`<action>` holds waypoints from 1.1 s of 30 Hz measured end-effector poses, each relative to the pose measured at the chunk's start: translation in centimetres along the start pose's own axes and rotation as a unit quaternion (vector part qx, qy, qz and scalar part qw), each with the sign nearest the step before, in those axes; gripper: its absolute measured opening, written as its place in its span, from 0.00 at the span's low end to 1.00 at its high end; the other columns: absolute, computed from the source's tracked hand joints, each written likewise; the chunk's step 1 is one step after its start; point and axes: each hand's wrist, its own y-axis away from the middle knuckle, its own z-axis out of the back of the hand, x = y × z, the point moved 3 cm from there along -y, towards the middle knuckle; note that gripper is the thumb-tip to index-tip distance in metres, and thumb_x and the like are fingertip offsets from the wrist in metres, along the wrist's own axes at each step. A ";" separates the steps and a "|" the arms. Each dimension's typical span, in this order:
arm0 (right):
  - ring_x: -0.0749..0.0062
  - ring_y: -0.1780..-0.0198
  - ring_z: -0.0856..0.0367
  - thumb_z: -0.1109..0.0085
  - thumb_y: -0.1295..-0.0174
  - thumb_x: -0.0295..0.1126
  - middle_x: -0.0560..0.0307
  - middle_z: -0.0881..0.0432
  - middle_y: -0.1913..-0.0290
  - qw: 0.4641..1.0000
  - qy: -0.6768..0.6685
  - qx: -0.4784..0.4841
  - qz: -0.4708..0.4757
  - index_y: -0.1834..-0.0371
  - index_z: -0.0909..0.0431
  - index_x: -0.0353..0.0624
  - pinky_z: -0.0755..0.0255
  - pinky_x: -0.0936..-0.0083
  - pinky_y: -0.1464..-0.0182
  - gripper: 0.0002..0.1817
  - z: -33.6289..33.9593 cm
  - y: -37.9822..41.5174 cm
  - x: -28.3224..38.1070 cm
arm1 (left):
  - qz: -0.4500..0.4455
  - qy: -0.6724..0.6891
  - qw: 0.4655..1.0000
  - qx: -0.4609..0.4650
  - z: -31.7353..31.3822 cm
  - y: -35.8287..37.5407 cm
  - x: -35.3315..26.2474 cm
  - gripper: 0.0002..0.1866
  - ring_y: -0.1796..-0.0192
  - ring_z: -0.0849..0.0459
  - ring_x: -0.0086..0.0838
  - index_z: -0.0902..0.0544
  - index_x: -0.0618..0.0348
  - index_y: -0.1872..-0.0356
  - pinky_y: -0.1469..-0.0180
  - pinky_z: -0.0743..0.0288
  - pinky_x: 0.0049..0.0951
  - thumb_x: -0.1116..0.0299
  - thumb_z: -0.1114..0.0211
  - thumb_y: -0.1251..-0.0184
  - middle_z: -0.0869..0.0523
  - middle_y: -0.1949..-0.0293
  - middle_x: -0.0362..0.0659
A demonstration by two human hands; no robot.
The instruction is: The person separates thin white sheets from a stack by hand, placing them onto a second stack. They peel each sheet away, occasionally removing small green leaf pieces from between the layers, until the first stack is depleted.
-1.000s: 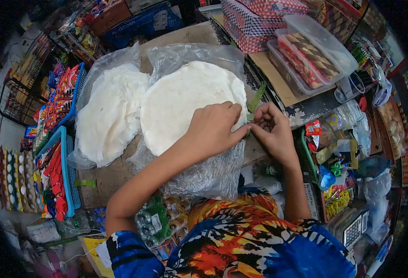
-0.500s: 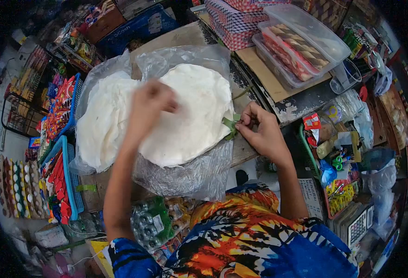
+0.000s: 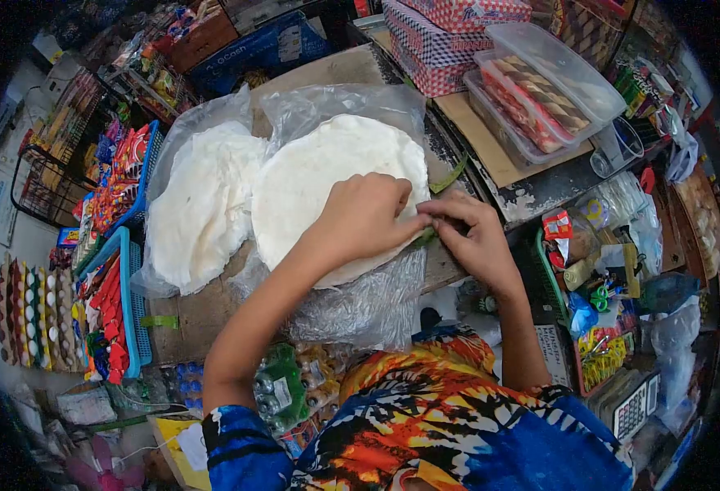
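Observation:
A round stack of thin white wrapper sheets (image 3: 307, 168) lies on clear plastic (image 3: 376, 307). My right hand (image 3: 476, 241) pinches a green leaf-like strip (image 3: 427, 236) at the stack's right edge. Over the lower right of the stack is my left hand (image 3: 368, 214), its thumb and fingers closed and the tips meeting those of my right hand. Whatever sits between the left fingertips is too small to make out. To the left, a second, looser stack of white sheets (image 3: 200, 204) rests on its own plastic.
Another green strip (image 3: 450, 174) lies near the table's right side, and one more (image 3: 160, 321) at its left front. Lidded plastic tubs (image 3: 532, 106) and checkered boxes (image 3: 450, 49) stand at back right. Blue baskets (image 3: 137, 303) of packets border the left; a green basket (image 3: 550, 274) stands right.
My left hand has come from above the middle of the sheets, moving right and down to meet my right hand at the edge. The right hand keeps its pinch on the green strip.

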 end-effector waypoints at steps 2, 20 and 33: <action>0.66 0.65 0.21 0.44 0.45 0.18 0.51 0.20 0.66 1.000 0.007 0.004 0.020 0.56 0.16 0.37 0.28 0.74 0.62 0.14 0.0 0.0 -0.1 | -0.006 0.074 0.996 0.050 -0.8 -1.0 1.1 0.20 0.73 0.20 0.48 0.19 0.63 0.72 0.69 0.28 0.41 0.53 0.31 0.44 0.17 0.76 0.52; 0.52 0.63 0.21 0.43 0.46 0.20 0.46 0.22 0.69 0.994 0.097 0.046 -0.018 0.60 0.16 0.36 0.28 0.64 0.58 0.11 0.8 -1.8 2.5 | 0.213 0.337 0.910 -0.115 6.6 5.4 11.7 0.12 0.72 0.29 0.13 0.24 0.58 0.75 0.70 0.35 0.19 0.64 0.36 0.34 0.26 0.77 0.30; 0.49 0.57 0.18 0.32 0.47 0.46 0.45 0.18 0.62 0.926 0.307 0.110 0.191 0.63 0.19 0.41 0.24 0.58 0.56 0.20 -9.2 -10.1 3.4 | 0.117 0.362 0.918 -0.115 6.0 2.7 10.1 0.27 0.65 0.24 0.16 0.24 0.56 0.42 0.64 0.29 0.18 0.81 0.46 0.48 0.20 0.57 0.39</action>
